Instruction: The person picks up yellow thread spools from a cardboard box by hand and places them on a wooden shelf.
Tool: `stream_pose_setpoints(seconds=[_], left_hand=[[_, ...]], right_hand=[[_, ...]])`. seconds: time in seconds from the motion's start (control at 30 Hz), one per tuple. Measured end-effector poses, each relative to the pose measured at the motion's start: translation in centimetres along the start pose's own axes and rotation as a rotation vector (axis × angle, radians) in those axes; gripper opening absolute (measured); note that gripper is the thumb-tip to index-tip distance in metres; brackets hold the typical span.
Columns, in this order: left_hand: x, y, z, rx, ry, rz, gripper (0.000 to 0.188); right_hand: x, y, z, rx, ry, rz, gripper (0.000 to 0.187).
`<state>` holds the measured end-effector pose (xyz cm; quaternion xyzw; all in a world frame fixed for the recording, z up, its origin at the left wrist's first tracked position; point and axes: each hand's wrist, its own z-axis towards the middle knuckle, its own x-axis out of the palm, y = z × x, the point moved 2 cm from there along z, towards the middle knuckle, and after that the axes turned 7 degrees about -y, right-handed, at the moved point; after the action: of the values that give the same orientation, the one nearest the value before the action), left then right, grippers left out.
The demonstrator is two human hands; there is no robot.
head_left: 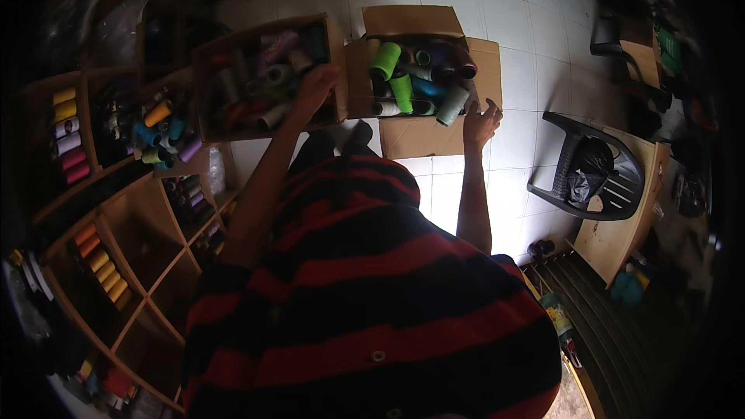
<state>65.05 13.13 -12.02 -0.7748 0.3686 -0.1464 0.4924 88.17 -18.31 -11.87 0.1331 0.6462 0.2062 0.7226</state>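
My left hand (317, 87) hangs over the right side of a box of thread spools (338, 54), its fingers curled together; whatever they may hold is too small and dark to make out. To the right, my right hand (483, 124) has its fingers apart beside a pale grey-green thread cone (452, 106), which leans at the near edge of an open cardboard box (411, 22). Bright green cones (386, 60), a blue cone (428, 88) and several darker ones lie jumbled in that cardboard box. The spools in the left box are dim and partly behind my left forearm.
Wooden shelving (143, 221) with compartments of coloured spools runs along my left. A dark plastic chair (594, 171) with a black bag (591, 172) on it is at the right, beside a wooden panel (632, 209). White tiles (512, 85) cover the floor.
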Motion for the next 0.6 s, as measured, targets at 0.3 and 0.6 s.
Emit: stream_pose_setpoints(seconds=[0.3,0.6], left_hand=[[-12.8,-28.0,-18.7,1.071,-0.002,-0.733,0.052],[-21.4,-28.7,-18.5,1.011,0.062,-0.476,0.053]], right_hand=[[0.1,10.5,-6.7,-0.419,0.062,0.415,0.035],[1.6,20.4,-15.7,-0.722,0.389,0.557,0.033]])
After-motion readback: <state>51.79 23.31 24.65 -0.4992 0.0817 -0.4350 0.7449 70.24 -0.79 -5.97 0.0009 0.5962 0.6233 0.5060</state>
